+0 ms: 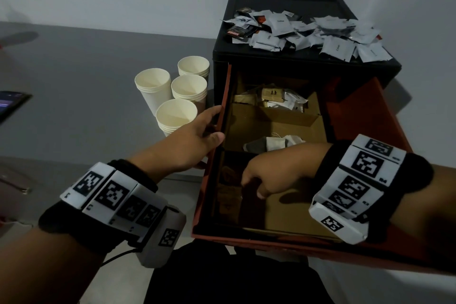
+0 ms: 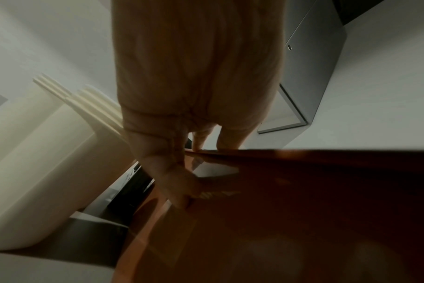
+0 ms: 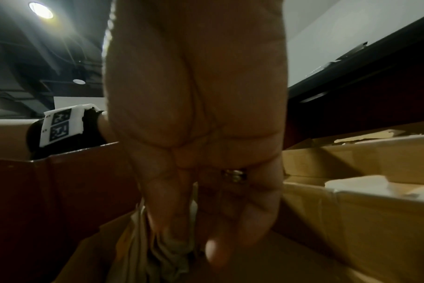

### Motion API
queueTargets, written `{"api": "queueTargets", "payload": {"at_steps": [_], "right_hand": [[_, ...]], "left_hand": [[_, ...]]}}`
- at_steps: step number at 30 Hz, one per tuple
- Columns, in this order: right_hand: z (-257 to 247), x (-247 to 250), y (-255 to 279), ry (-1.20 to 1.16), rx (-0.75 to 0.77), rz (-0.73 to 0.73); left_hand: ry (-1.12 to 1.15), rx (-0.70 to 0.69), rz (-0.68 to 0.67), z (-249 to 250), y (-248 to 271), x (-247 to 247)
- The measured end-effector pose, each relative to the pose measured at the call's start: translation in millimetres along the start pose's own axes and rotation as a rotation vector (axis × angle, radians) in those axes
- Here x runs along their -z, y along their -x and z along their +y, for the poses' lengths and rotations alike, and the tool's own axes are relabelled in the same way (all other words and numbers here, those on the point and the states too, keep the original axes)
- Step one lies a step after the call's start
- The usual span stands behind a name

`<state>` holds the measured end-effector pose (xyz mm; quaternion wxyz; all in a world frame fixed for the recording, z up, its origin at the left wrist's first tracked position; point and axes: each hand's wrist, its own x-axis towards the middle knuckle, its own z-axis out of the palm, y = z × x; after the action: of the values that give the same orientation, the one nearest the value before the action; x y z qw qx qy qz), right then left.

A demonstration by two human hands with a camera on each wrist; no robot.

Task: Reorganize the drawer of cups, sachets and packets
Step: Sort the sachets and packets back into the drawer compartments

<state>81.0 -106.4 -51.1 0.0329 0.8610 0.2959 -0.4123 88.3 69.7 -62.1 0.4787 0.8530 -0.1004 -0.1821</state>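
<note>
Grey bench [image 1: 86, 76] fills frame left, w/ paper cup stacks [image 1: 176, 96] at centre-left. Red drawer [image 1: 370, 116] sits open centre-right; grey sachets [image 1: 308, 32] piled on black cabinet [image 1: 222, 47] above. My left hand [image 1: 195, 140] clasps drawer's left wall. Right hand [image 1: 269, 175] pinches brown packets [image 3: 157, 245] at drawer's near-left corner.

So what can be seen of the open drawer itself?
The drawer is red-brown outside, pulled out of a black cabinet. Cardboard dividers split its brown inside into compartments holding packets. The left hand grips its left wall; the right hand reaches into the near left compartment.
</note>
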Motion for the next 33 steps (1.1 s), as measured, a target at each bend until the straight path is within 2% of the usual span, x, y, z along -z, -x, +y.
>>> {"api": "queueTargets", "payload": {"at_steps": [9, 12, 15, 20, 31, 33], "right_hand": [[3.9, 1.3, 3.3, -0.017, -0.014, 0.005], [2.3, -1.4, 5.0, -0.026, 0.026, -0.049], [-1.4, -5.9, 5.0, 0.090, 0.005, -0.102], [3.7, -4.4, 2.6, 0.064, -0.032, -0.037], [7.6, 1.2, 14.1, -0.031, 0.017, -0.016], [6.3, -1.3, 12.0, 0.001, 0.026, -0.050]], "left_hand": [[0.003, 0.026, 0.004, 1.3, 0.9, 0.0], [-0.005, 0.020, 0.007, 0.9, 0.9, -0.3], [-0.013, 0.015, 0.014, 1.3, -0.1, -0.2], [-0.020, 0.013, 0.008, 0.3, -0.9, -0.1], [0.007, 0.015, 0.028, 2.4, -0.7, -2.7], [0.000, 0.015, 0.024, 2.8, -0.8, -2.6]]}}
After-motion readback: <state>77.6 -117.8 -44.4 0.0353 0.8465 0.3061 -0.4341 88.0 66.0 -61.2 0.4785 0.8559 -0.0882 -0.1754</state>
